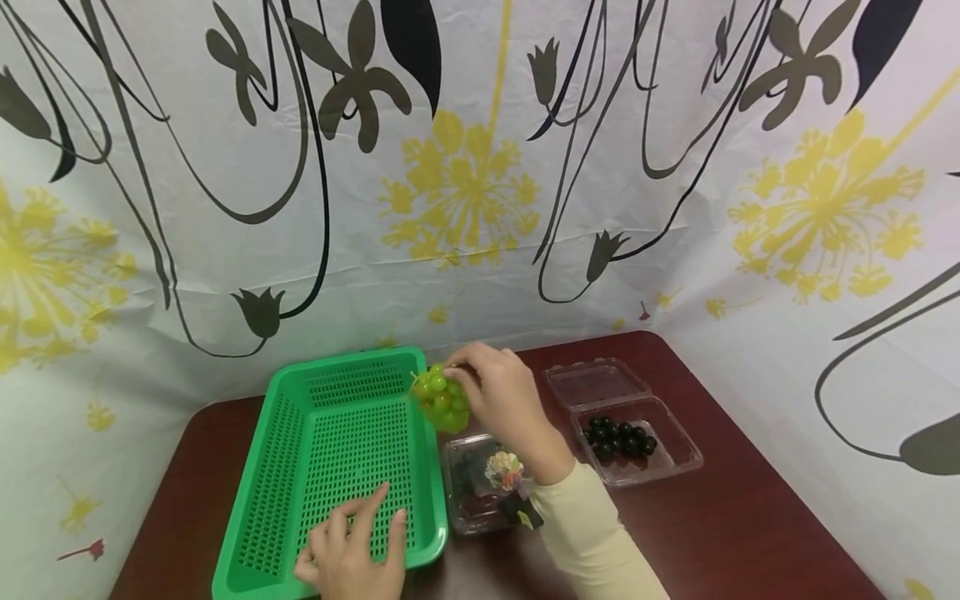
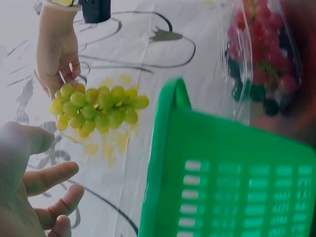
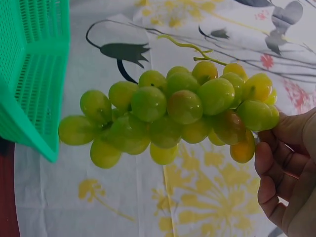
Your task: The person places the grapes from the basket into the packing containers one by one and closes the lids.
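Observation:
A bunch of green grapes (image 1: 441,402) hangs above the right rim of the green plastic basket (image 1: 352,442). My right hand (image 1: 498,396) pinches the bunch at one end between thumb and fingers, and the right wrist view shows a thin stem along the bunch (image 3: 168,113). Over the near end of the basket is my left hand (image 1: 352,546), its fingers spread and loosely bent with nothing in them. The left wrist view has that hand (image 2: 39,182) apart from the grapes.
Right of the basket stands a clear plastic box (image 1: 465,508), partly hidden by my right arm. Farther right, a clear box with its lid folded back (image 1: 675,442) holds dark grapes (image 1: 618,439). Red grapes (image 2: 266,44) show in the left wrist view. A patterned cloth hangs behind the table.

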Demonstrator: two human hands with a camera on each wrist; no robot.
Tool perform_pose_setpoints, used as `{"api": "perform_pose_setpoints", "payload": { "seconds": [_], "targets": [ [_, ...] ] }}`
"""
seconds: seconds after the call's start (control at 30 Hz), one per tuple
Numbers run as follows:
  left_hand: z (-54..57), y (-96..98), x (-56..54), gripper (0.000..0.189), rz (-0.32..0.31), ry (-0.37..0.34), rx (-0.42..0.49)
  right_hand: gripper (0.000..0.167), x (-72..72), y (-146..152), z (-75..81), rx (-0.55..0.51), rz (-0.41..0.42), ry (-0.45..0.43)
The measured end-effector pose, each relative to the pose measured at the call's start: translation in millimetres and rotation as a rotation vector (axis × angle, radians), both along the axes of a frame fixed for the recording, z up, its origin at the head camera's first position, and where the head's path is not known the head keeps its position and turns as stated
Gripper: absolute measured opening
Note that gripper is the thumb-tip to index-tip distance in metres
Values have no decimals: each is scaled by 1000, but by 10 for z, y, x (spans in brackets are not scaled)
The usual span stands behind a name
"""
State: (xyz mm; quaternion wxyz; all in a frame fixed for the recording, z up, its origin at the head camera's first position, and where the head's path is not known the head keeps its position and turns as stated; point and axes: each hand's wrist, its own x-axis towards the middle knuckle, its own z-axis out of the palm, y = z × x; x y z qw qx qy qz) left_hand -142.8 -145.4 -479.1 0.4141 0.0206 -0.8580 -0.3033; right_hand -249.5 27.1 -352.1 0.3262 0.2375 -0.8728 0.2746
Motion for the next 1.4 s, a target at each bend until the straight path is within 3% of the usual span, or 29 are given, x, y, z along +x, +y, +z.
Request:
{"api": "perform_pose_setpoints", "payload": {
  "seconds": [0.23,0.43,0.6,0.77,0.9,1.0,1.2,1.4],
  "targets": [
    [-45,203,-38,60,-91,40,-35,6,38,227,-49,-36,-49,-12],
    [-94,418,-1,33,-168,10,-83,7,114,471,-113,-76,-142,-21],
    [-142,595,-9,34,-230,54,-114,7,185,725,-206,-92,-213,-29],
    [-168,720,-77,40,-252,108,-136,8,222,966,-292,-82,-264,-17],
    [-156,811,-131,27,-265,88,-150,9,239,1160,-360,-79,-304,-3],
    [-125,890,-171,29,-289,55,-160,8,254,1291,-424,-75,-344,-2],
    [-80,1072,-247,32,-330,41,-152,7,323,1473,-569,-72,-413,-49],
    [-119,1283,-318,27,-367,54,-150,6,399,1642,-691,-88,-486,-113]
  ]
}}
